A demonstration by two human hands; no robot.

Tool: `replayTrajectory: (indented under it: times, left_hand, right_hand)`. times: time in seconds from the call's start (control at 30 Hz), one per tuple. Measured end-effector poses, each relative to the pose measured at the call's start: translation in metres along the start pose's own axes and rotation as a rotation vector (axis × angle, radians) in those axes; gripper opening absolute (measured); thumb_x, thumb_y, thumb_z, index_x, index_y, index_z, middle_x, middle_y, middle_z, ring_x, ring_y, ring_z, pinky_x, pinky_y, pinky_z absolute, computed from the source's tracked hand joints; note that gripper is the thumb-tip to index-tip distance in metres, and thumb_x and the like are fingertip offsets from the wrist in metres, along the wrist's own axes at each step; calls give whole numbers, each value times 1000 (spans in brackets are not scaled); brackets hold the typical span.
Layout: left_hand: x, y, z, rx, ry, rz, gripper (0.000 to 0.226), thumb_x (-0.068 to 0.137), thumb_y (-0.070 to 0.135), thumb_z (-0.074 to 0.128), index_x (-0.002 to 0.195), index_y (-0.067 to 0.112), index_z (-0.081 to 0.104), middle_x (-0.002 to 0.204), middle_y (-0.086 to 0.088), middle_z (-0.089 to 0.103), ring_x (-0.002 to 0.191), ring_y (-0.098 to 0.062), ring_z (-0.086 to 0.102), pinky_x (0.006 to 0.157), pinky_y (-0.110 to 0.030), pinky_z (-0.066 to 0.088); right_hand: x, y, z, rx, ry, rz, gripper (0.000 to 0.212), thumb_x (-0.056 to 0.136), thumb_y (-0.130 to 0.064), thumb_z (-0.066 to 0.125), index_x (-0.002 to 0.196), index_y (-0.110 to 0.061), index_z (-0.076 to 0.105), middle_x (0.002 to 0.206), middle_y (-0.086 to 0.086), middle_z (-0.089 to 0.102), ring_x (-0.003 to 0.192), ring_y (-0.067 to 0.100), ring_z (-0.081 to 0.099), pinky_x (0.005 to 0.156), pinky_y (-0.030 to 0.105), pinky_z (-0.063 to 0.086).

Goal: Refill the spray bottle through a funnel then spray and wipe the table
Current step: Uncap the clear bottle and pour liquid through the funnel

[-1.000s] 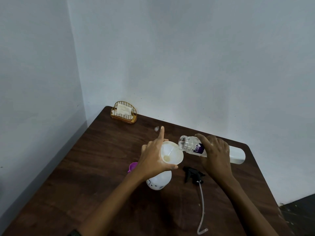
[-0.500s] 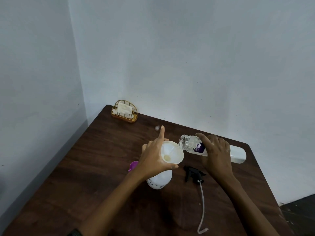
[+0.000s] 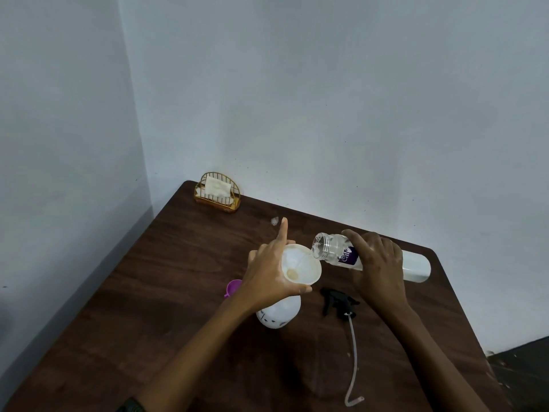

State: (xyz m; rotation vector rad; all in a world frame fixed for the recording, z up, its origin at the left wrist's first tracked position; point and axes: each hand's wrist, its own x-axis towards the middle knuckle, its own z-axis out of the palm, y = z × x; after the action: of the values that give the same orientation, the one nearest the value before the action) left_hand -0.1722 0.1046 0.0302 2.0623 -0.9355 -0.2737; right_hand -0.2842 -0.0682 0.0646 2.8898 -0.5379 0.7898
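From the head camera, a dark wooden table (image 3: 148, 292) stands in the corner of two pale walls. The white spray bottle (image 3: 279, 315) stands upright near the table's middle with a white funnel (image 3: 301, 264) set in its neck. The left hand (image 3: 271, 273) holds the funnel's rim, thumb and lower fingers curled round it while the index finger sticks straight out. The right hand (image 3: 377, 264) grips a clear refill bottle (image 3: 334, 251) with a purple label, fingers wrapped over its body; the bottle lies tipped on its side, its open mouth just above the funnel's far edge. A little yellowish liquid sits at the funnel's throat. The black spray head (image 3: 337, 301) with its long tube (image 3: 353, 358) lies just right of the spray bottle. A purple cap (image 3: 233, 288) lies behind the left wrist, and a gold napkin holder (image 3: 217, 193) stands at the far corner.
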Motion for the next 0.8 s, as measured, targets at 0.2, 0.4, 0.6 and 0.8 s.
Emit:
replayTrajectory:
  times: [0.2, 0.4, 0.6, 0.8]
  left_hand:
    - [0, -1, 1, -3, -7, 7, 133, 61, 49, 82, 147, 29, -17, 141, 13, 44, 130, -15, 37, 106, -38, 19]
    - [1, -1, 1, -9, -6, 5, 133, 60, 48, 83, 148, 28, -16, 141, 13, 44, 129, -15, 37, 105, -36, 19]
    - [1, -3, 1, -9, -3, 8, 133, 60, 50, 82, 148, 29, -16, 140, 13, 45, 129, -14, 37, 105, -36, 18]
    - [0, -2, 0, -10, -6, 12, 132, 61, 49, 82, 148, 28, -15, 141, 12, 44, 130, -15, 37, 106, -38, 19]
  right_hand:
    - [0, -1, 0, -7, -2, 2, 70, 55, 6, 73, 118, -20, 55, 89, 10, 58, 81, 32, 54, 82, 49, 42]
    - [1, 0, -2, -11, 7, -9, 73, 55, 5, 73, 118, -23, 49, 91, 11, 58, 82, 33, 54, 82, 50, 42]
    - [2, 0, -2, -12, 21, -14, 76, 54, 7, 73, 117, -24, 46, 91, 12, 59, 81, 34, 55, 81, 51, 43]
    - [3, 1, -3, -27, 38, -24, 75, 52, 7, 74, 116, -22, 50, 87, 12, 58, 78, 33, 55, 78, 49, 43]
